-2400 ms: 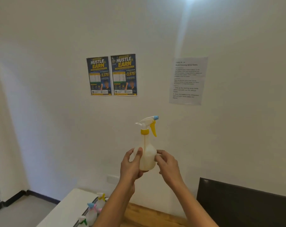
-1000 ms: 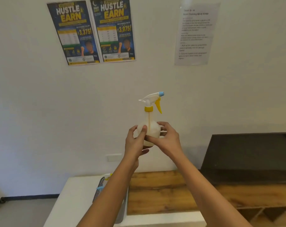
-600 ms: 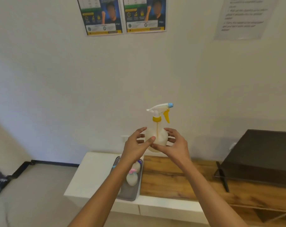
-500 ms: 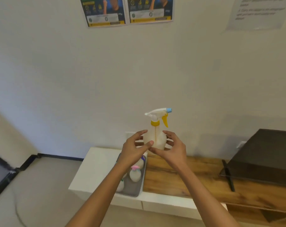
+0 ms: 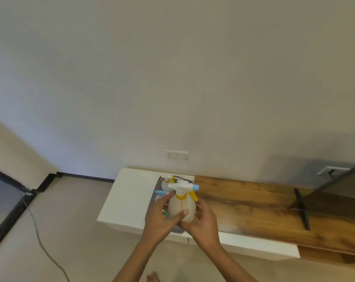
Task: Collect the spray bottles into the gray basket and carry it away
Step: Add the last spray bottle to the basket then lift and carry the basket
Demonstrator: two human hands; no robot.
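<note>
Floor, far left: a dark cable [image 5: 38, 237] trails across the pale floor, well apart from the work.
White cabinet top [image 5: 130, 198]: bare on its left part; the gray basket [image 5: 155, 192] sits at its right end, just beside the wooden counter [image 5: 254, 208].
Gray basket, contents: at least two spray bottles are in it already. One with a yellow collar [image 5: 168, 181] stands at the far end, and a blue-tipped sprayer [image 5: 160, 192] pokes out nearer the hands. A speck of green shows lower down; I cannot tell what it belongs to. The hands hide the rest.
Left hand [image 5: 160, 218]: wrapped around the left side of the held bottle, thumb pressed across its front.
Held spray bottle [image 5: 182, 206]: pale translucent body, yellow collar and trigger, white head with a blue nozzle tip pointing right. It is upright, above the near end of the basket and not yet in it.
Right hand [image 5: 203, 220]: cupping the bottle's right side and base, so both hands are closed together on this one bottle.
Wooden counter, right: no other spray bottles on it; only a dark flat panel [image 5: 339, 192] on a thin stand.
Progress: to my eye collecting is nearly finished. This looks like the last bottle, still to be lowered in.
Left to do: set it down, grip the basket and carry it off.
</note>
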